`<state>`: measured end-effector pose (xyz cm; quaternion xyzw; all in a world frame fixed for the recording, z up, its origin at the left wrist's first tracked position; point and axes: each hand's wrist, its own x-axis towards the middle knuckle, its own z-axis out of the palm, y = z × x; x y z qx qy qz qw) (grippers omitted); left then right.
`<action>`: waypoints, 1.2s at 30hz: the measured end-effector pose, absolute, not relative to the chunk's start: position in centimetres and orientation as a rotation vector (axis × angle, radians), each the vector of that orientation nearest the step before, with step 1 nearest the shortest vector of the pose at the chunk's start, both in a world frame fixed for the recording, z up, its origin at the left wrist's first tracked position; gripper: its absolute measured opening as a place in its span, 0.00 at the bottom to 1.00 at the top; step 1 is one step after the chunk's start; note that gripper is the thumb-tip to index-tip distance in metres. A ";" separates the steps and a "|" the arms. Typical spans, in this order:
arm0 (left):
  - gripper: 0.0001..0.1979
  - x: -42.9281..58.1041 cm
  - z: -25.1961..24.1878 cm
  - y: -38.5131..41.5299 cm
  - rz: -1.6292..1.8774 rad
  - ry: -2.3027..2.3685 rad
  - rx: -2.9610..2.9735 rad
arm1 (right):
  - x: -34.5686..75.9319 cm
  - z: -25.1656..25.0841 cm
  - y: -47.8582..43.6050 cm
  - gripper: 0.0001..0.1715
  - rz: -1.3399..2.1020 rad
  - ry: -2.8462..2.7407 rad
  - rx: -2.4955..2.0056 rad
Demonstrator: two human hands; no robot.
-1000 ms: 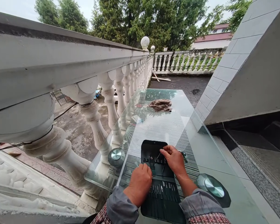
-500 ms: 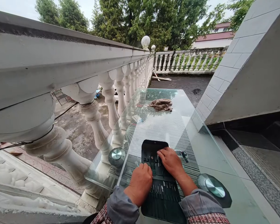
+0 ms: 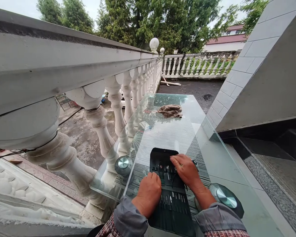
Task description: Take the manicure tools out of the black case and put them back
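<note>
A black tool case (image 3: 171, 215) lies unfolded on the glass table, with several slim metal tools in its lower rows and a couple of larger tools in its upper part. My left hand (image 3: 148, 192) is closed at the case's left edge, fingers curled; what they pinch, if anything, is hidden. My right hand (image 3: 186, 169) is closed at the upper right edge of the case, thumb and fingers together over the rim. Just behind that hand, a small dark tool (image 3: 194, 163) on the glass is mostly covered.
The glass table (image 3: 213, 154) carries a crumpled brown cloth (image 3: 170, 111) farther back. Round metal-capped supports sit at its left (image 3: 123, 163) and right (image 3: 226, 196). A white balustrade (image 3: 116, 102) runs along the left; a tiled slanted wall (image 3: 239, 74) rises on the right.
My right hand has moved slightly right, from over the tool in the case's upper part to its right edge. It now covers most of the tool lying beside the case. My left hand has barely moved.
</note>
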<state>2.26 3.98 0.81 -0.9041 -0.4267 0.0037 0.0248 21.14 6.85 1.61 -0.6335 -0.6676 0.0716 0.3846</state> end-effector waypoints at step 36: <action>0.06 2.5 0.9 4.0 0.029 -1.302 -2.778 | 20.0 0.9 6.3 0.19 0.654 -1.135 -1.496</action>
